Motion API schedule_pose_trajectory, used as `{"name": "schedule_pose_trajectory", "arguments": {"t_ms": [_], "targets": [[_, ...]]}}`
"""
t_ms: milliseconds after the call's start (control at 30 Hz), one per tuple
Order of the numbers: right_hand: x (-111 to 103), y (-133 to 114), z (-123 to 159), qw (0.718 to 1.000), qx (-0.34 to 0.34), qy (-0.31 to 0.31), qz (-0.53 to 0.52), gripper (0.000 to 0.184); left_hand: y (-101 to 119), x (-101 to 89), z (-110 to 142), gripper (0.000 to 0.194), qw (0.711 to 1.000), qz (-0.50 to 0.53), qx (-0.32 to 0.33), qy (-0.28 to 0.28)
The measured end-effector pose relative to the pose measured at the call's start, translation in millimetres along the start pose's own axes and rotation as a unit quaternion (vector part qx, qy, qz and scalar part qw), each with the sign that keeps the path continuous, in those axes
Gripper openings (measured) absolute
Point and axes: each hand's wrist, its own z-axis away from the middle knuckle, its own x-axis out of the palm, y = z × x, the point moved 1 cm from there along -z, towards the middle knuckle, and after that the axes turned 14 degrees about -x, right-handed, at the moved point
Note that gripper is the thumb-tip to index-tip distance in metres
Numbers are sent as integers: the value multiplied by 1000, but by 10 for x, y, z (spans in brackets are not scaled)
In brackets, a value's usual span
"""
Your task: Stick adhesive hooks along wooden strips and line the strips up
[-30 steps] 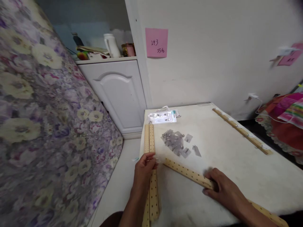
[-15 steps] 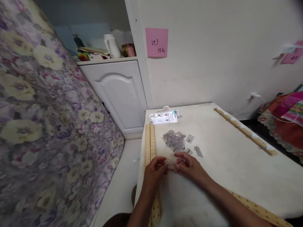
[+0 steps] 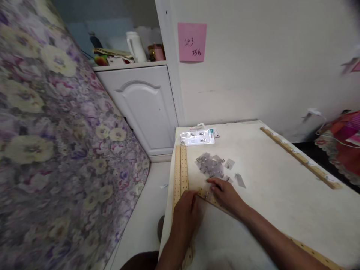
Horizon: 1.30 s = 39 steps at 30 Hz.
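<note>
Our left hand (image 3: 186, 210) and right hand (image 3: 226, 193), fingers curled, at tan perforated wooden strip (image 3: 216, 203), near centre; firm hold, we cannot tell. Clear plastic hook (image 3: 207, 195) at strip. Right: tan wooden bar (image 3: 303, 161) already bears hooks; translucent grey hook pile (image 3: 210, 167) unmounted.

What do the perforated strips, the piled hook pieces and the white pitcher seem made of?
Perforated strips: probably wood, matte, judging by the pale tan colour.
Piled hook pieces: likely clear plastic backings, greyish and see-through; small glints suggest metal parts.
White pitcher: smooth and opaque; plastic or ceramic, the look leaves it open.
</note>
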Motion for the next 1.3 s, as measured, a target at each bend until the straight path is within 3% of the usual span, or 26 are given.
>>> {"name": "schedule_pose_trajectory", "arguments": {"t_ms": [167,333,800,1300], "targets": [[82,-17,11,994,-44,-2,100,36,-57,59,16,29,990,-136,34,0],[140,1,1,991,-77,0,108,34,-112,75,17,34,975,-216,40,-9],[209,62,-18,989,-100,6,110,33,-2,71,22,45,948,-313,45,-35],[233,63,6,985,-116,31,126,33,-51,123,14,39,921,-371,115,12]]}}
